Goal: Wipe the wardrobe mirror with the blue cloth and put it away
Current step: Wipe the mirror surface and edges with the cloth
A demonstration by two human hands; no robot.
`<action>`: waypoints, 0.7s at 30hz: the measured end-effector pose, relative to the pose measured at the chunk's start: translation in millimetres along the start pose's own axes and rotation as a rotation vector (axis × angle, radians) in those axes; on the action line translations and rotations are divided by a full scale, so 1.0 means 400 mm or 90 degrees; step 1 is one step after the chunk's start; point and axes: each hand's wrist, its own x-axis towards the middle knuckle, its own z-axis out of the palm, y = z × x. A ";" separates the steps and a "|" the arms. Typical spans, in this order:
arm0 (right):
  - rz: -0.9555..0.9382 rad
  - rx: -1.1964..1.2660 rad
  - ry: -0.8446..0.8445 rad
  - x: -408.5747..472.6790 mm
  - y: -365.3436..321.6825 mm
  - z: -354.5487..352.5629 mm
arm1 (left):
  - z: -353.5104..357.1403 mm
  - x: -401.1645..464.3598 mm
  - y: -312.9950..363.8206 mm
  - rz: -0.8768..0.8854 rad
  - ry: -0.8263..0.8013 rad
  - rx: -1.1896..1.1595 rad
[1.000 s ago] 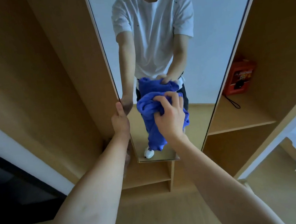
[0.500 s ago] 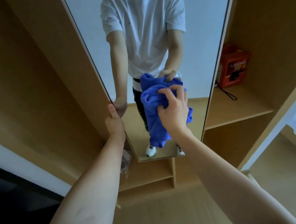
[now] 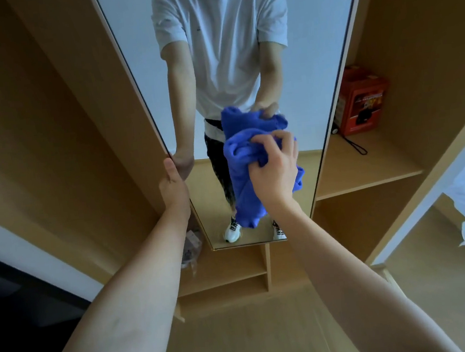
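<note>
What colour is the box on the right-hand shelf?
The box is orange-red with a dark picture on its front, seen in the head view.

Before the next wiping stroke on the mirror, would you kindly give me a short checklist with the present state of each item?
1. Right hand has a firm grip on the blue cloth: ok, fingers are curled into the bunched fabric.
2. Cloth is against the mirror: ok, it meets its own reflection.
3. Left hand steadies the mirror's left edge: ok, it holds that edge.
4. Glass below the cloth is unobstructed: ok, nothing lies in the way down to the bottom edge.
5. Glass is already clean: cannot tell, no streaks are discernible.
6. Orange box on the shelf is out of the stroke's path: ok, it sits right of the mirror.
</note>
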 end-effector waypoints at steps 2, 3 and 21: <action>0.004 0.013 0.028 0.026 -0.006 -0.006 | -0.001 -0.003 0.001 0.003 -0.006 -0.006; 0.005 0.003 0.017 0.027 0.006 -0.003 | -0.001 -0.002 0.000 0.006 -0.008 -0.006; 0.006 -0.060 -0.059 -0.008 0.100 -0.017 | -0.008 -0.005 -0.006 0.021 -0.007 0.026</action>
